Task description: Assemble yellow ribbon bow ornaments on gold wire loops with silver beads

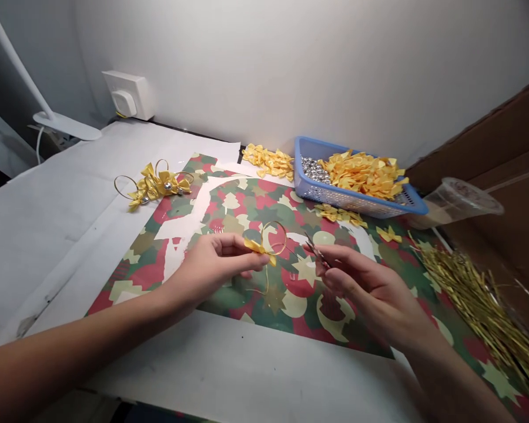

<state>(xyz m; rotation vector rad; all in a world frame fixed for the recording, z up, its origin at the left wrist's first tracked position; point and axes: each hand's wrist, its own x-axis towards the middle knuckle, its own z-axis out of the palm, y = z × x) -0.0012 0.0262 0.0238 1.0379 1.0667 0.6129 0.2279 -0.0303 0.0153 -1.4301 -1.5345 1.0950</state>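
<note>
Between the thumb and fingers of my left hand [223, 255] is a yellow ribbon bow [253, 245]. A loop of gold wire [285, 238] rises from the bow, and a thin wire end hangs below it. My right hand [364, 285] is closed around a small dark metal tool [316, 251] with a pointed tip, perhaps small scissors; its handles are mostly hidden by the fingers. The tip points up and left, a little to the right of the wire loop. Both hands are over the patterned sheet [273, 305].
Several bows with wire loops and silver bells [158, 185] lie at left. A blue basket [357, 202] at the back holds yellow bows and silver bells. Loose bows [268, 160] lie beside it. At right are a clear plastic cup [461, 202] and gold wire strands [476, 305].
</note>
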